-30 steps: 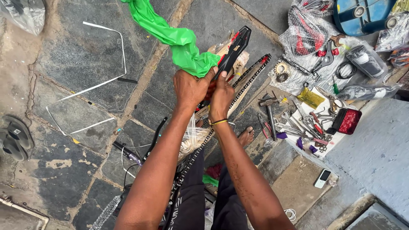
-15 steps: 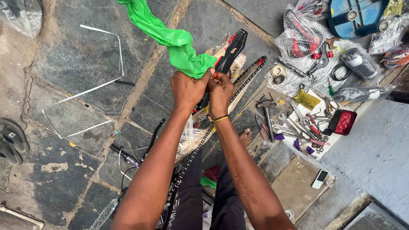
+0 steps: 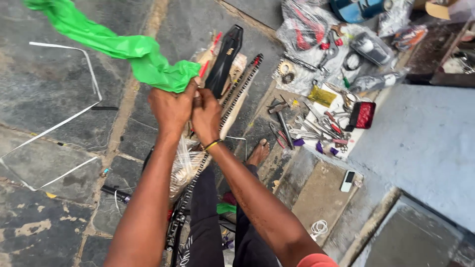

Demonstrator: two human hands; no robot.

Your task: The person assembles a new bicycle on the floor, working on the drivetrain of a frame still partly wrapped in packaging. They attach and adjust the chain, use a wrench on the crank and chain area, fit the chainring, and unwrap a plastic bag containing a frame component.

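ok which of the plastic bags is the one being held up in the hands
The bright green plastic bag, gripped by the left hand and right hand. The clear bags of parts lie on the ground at upper right.

One green plastic bag (image 3: 123, 52), one black saddle (image 3: 225, 59), one phone (image 3: 348, 180), one red lamp (image 3: 363, 114), two hands, one bare foot (image 3: 258, 152).

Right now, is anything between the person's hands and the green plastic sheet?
Nothing visible. The left hand already grips the bunched end of the green plastic sheet, and the right hand presses against it at the same spot, fingers closed together.
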